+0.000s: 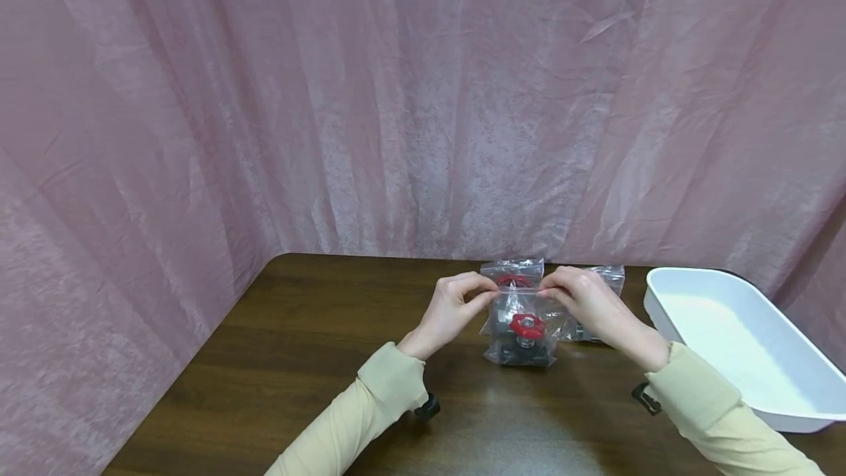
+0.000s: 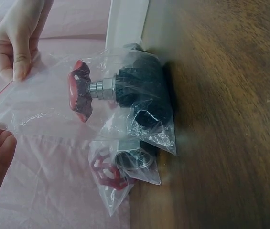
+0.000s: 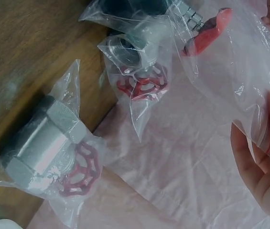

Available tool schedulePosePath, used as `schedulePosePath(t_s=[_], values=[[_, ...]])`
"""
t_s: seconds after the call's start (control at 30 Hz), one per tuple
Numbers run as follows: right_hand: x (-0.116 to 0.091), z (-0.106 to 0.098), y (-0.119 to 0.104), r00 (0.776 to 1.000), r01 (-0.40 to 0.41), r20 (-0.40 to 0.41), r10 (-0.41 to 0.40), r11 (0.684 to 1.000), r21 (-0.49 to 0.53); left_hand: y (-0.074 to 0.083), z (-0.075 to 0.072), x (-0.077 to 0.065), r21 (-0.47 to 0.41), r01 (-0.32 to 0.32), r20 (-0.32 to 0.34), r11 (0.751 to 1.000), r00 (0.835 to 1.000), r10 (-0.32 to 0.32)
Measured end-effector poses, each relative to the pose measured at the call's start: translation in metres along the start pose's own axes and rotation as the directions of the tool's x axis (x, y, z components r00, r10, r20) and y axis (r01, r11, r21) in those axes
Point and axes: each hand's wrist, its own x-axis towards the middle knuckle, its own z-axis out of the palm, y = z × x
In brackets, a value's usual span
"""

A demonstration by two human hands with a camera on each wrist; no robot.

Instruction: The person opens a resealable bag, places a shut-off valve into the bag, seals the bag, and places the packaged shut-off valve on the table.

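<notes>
A clear zip bag with a red seal line stands upright on the table, its top edge stretched between both hands. Inside it is a dark valve with a red handwheel pointing up. My left hand pinches the left end of the bag's top between thumb and fingers. At the other end, my right hand pinches the same edge. Right behind stands another bagged valve, silver with a red handwheel. A third bagged valve, also silver, is partly hidden behind my right hand in the head view.
On the right of the brown wooden table sits a white tray, near my right forearm. A pink curtain hangs behind the table's far edge.
</notes>
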Motion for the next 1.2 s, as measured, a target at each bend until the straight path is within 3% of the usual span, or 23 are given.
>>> schedulePosePath(t_s=[0.3,0.57,0.83,1.03,1.2], values=[[-0.0019,-0.0002,0.0004,1.0,0.009,-0.007,-0.009,0.997,-0.07,0.0009,-0.0006,0.0,-0.009,0.021,0.015,1.0,1.0,-0.021],[-0.0012,0.0008,0.0021,1.0,-0.011,-0.008,0.01,0.999,-0.049,0.0005,-0.0002,0.0001,-0.012,0.02,0.021,1.0,1.0,-0.02],[-0.0006,0.0031,0.0018,0.999,0.035,-0.029,-0.036,0.998,-0.051,0.0001,0.001,0.0003,-0.009,0.036,0.024,0.999,0.999,-0.035],[-0.0032,0.0009,0.004,0.998,-0.068,0.008,0.067,0.996,0.05,-0.0004,0.0007,-0.0003,-0.003,0.027,0.014,1.0,1.0,-0.027],[-0.0064,-0.0017,0.0057,0.993,-0.114,0.037,0.111,0.991,0.076,0.0,-0.0002,-0.0008,-0.005,0.028,0.014,1.0,1.0,-0.028]])
